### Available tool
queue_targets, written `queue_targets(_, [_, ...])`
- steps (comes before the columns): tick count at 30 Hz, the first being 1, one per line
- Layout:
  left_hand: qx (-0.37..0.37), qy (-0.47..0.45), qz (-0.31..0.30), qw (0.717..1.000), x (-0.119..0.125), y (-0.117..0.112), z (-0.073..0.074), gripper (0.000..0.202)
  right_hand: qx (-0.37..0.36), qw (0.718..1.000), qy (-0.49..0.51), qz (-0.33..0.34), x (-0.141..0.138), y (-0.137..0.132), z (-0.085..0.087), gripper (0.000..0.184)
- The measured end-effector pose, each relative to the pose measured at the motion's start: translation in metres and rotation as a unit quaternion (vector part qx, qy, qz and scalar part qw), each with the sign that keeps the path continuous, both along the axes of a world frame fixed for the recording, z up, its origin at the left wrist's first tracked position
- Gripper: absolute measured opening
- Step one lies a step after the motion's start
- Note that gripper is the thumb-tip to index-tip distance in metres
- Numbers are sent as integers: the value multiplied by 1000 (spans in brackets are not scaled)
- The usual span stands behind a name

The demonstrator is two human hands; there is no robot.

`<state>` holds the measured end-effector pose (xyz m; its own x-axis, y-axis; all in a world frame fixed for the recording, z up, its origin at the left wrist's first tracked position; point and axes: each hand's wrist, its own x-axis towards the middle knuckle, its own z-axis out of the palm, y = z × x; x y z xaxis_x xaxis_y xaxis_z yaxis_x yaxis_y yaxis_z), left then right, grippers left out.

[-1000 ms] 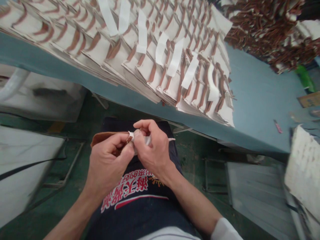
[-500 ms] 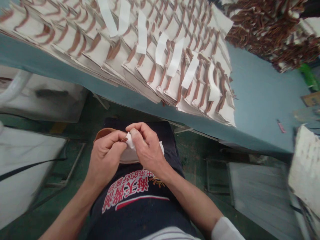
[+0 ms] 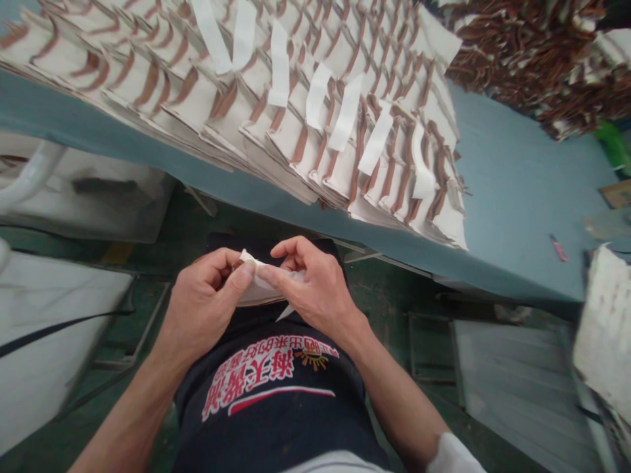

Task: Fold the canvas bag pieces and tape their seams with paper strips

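Above my lap, my left hand (image 3: 200,299) pinches the brown edge of a white piece of leather-like material (image 3: 259,294) between thumb and fingers. Just to its right, my right hand (image 3: 328,292) stretches its thumb along the top of the piece, while its forefinger is raised and the other fingers curl in. A thin white strip (image 3: 284,313) sticks out below the right hand, its rest hidden by the palm. Both thumbs meet at a small folded white corner (image 3: 246,257). My fingers hide much of the piece.
Dense rows of white pieces with brown edges (image 3: 296,141) cover the blue-grey table (image 3: 497,177) ahead. Several loose white strips (image 3: 348,112) lie on them. A brown scrap-like pile (image 3: 537,59) and a small pink tool (image 3: 559,248) are to the right. White-covered stands (image 3: 54,328) flank me.
My right hand has shifted slightly right, and its forefinger has lifted away from the corner. The left thumb has moved up onto the white corner. The piece's rounded brown part no longer shows.
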<state>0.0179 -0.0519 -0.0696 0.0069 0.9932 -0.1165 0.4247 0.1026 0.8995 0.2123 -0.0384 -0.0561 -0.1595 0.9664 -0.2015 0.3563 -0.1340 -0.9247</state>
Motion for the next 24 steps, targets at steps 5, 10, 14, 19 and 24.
queue_targets(5, [31,34,32,998,-4,3,0,31,-71,997,9,37,24,-16,8,23])
queue_targets(10, [40,32,20,998,-9,5,5,29,-214,974,33,63,60,-50,-7,36])
queue_targets(14, [64,8,-40,997,-8,7,13,27,-136,984,-113,38,74,-54,1,24])
queue_targets(19, [60,-18,-107,992,-5,9,29,29,39,996,-65,37,47,-22,23,28])
queue_targets(24, [13,-23,-83,996,-4,7,34,35,110,991,-38,73,15,-9,23,30])
